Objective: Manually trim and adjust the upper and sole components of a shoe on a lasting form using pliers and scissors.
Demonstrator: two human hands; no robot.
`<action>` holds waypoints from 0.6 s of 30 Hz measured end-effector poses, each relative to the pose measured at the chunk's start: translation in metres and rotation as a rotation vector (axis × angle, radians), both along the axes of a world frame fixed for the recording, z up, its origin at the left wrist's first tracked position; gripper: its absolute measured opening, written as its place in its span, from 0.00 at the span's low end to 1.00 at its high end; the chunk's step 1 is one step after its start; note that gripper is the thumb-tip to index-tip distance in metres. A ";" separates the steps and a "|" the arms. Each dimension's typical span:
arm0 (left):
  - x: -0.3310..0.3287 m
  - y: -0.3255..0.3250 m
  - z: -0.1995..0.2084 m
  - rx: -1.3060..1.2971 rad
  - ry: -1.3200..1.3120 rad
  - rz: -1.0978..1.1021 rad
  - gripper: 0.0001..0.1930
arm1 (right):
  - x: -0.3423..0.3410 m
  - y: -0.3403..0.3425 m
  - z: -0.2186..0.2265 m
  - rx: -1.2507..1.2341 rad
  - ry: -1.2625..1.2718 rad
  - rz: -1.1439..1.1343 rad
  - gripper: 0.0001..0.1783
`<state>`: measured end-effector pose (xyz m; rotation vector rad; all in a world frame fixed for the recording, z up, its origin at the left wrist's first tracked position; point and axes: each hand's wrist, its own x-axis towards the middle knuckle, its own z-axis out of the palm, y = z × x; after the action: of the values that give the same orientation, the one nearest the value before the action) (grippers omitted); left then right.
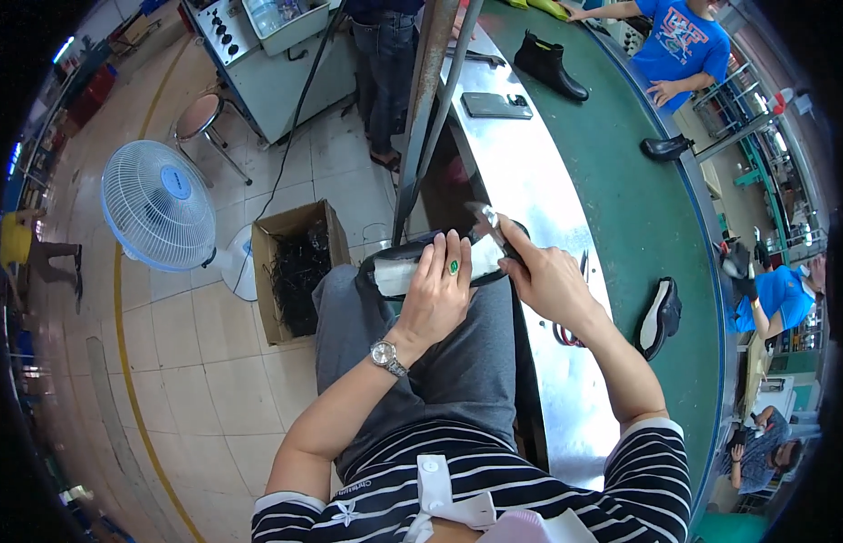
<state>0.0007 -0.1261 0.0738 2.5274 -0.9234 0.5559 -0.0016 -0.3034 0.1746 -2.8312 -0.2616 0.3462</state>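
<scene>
Across my lap lies a black shoe (394,279) with a pale, whitish surface facing up. My left hand (440,294) holds it down, fingers stretched over the middle of the pale surface; a green-stoned ring and a wristwatch are on that side. At the shoe's right end, my right hand (539,271) is closed around a small tool with a shiny metal end (488,220). The tool end is smeared, so its exact kind does not show. The underside of the shoe is hidden by my hands and legs.
To my right runs a metal ledge (566,398) with scissors (567,336) and a phone (497,106). Beyond it a green conveyor (612,181) carries several shoes. On my left are a cardboard box (272,290) of black scraps and a fan (163,208). A metal post (425,118) rises ahead.
</scene>
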 end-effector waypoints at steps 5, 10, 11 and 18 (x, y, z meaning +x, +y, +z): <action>0.000 -0.005 0.005 -0.004 -0.018 0.002 0.38 | -0.013 0.002 -0.028 0.065 -0.154 -0.089 0.34; 0.002 -0.002 0.002 -0.024 0.001 0.003 0.34 | -0.005 0.005 0.004 0.083 -0.097 -0.012 0.36; 0.002 -0.001 0.002 -0.059 -0.006 -0.009 0.33 | -0.006 0.009 -0.002 0.084 -0.093 -0.011 0.36; 0.004 -0.003 0.002 -0.046 -0.023 -0.001 0.33 | -0.001 0.005 0.005 -0.079 -0.040 0.034 0.36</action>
<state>0.0047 -0.1296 0.0759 2.4840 -0.9100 0.6007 -0.0021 -0.2980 0.1794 -2.9167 -0.3116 0.3142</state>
